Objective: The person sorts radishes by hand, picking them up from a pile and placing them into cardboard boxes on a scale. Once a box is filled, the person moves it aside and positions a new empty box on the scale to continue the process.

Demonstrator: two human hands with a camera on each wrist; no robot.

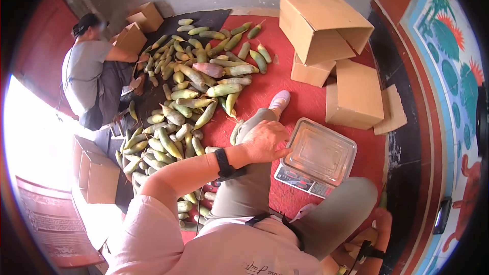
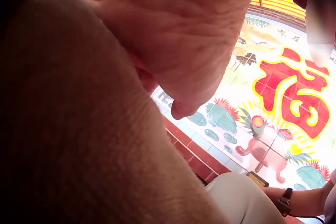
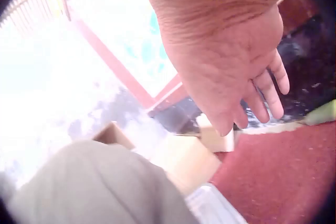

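My left hand (image 1: 265, 141) rests over my left knee, fingers relaxed and holding nothing; in the left wrist view its palm (image 2: 173, 45) fills the upper part. Just right of it sits a digital scale (image 1: 295, 179) with a clear plastic tray (image 1: 318, 153) on top, and no radish lies in the tray. Down by my right side hangs my right hand (image 1: 382, 224), partly at the edge of the head view. The right wrist view shows its fingers extended with nothing in them. Near those fingertips, the tip of a green radish (image 3: 323, 112) shows on the floor.
A large heap of green radishes (image 1: 224, 90) covers the floor ahead and to the left, with one pinkish radish (image 1: 208, 70) among them. Cardboard boxes (image 1: 355, 94) are stacked at the right. Another person (image 1: 89, 71) squats at the left beside more boxes (image 1: 130, 37).
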